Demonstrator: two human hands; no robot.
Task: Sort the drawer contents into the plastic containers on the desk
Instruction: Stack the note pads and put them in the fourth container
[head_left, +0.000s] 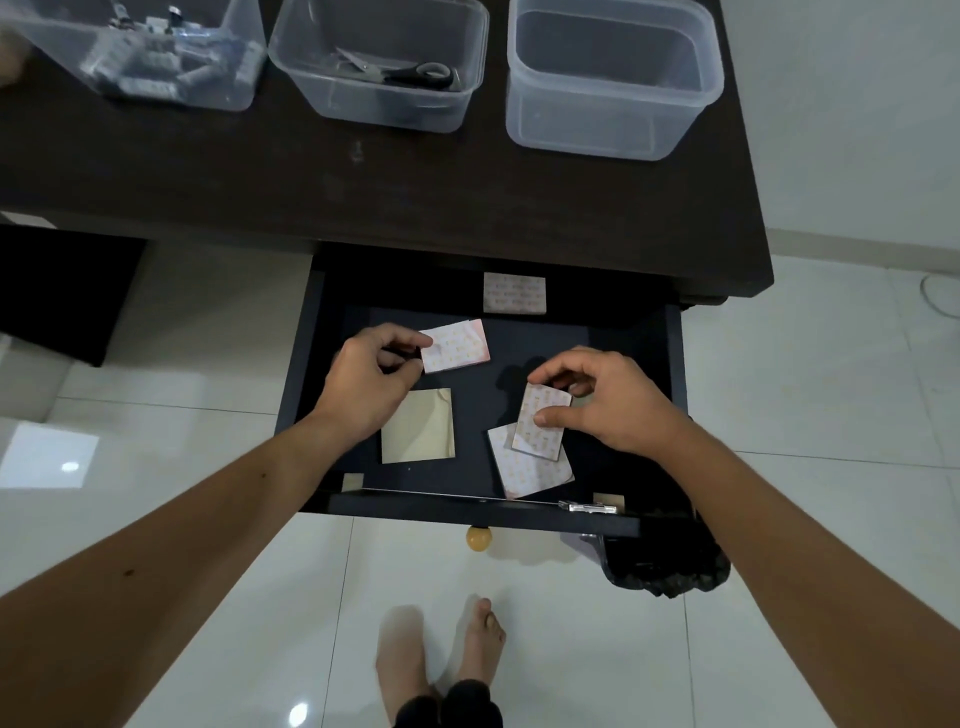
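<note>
Thin, light, bendy sticker sheets: left hand (371, 382) pinching one sheet (457, 345) by its edge, right hand (605, 397) pinching another sheet (540, 422) likewise

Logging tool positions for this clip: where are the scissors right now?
The scissors lie inside the middle plastic container on the desk, at the top of the head view, beyond the open drawer.

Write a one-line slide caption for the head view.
Both hands pinch patterned paper packets, left hand and right hand, inside the open drawer below three plastic containers.
</note>
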